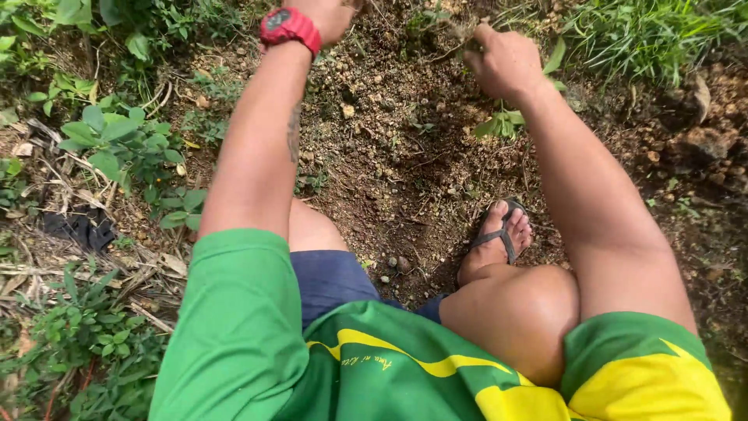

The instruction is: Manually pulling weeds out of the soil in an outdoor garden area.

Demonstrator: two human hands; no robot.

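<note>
I am crouched over bare brown soil (pixel 389 148). My left hand (pixel 331 15) reaches to the top edge of the view, mostly cut off, with a red wristwatch (pixel 290 26) on its wrist. My right hand (pixel 502 62) is closed around thin dry stems and roots (pixel 460 33) at the ground, just above a small green seedling (pixel 499 125). What the left hand touches is out of sight.
Leafy weeds (pixel 117 140) and dry stalks line the left side. Grass (pixel 654 31) grows at the top right, with clods of earth (pixel 705 140) below it. My right foot in a dark sandal (pixel 502 234) rests on the soil.
</note>
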